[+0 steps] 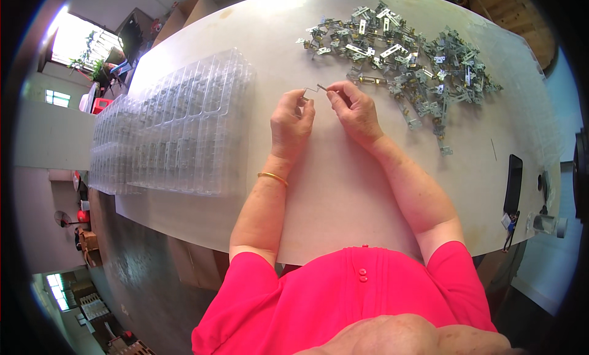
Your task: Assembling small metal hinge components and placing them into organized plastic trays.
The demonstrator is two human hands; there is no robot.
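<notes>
Over the middle of the white table, my left hand (291, 123) pinches one end of a thin bent metal piece (312, 90). Close beside it, my right hand (357, 113) is closed on a small dark metal strip (323, 88). The two bits meet or nearly meet between my fingertips; whether they are one part, I cannot tell. Beyond my right hand lies a loose heap of small metal bracket-like fittings (392, 51), some with brass-coloured parts. Left of my left hand stand stacked clear plastic trays (211, 100), with metal parts in several compartments.
On the right of the white table (343, 202) lie a thin rod (493, 149), a black phone-like slab (513, 183), a small blue-and-dark item (510, 231) and a clear bottle (546, 224). Clear plastic (521, 91) covers the far right edge. A fan (63, 218) stands at far left.
</notes>
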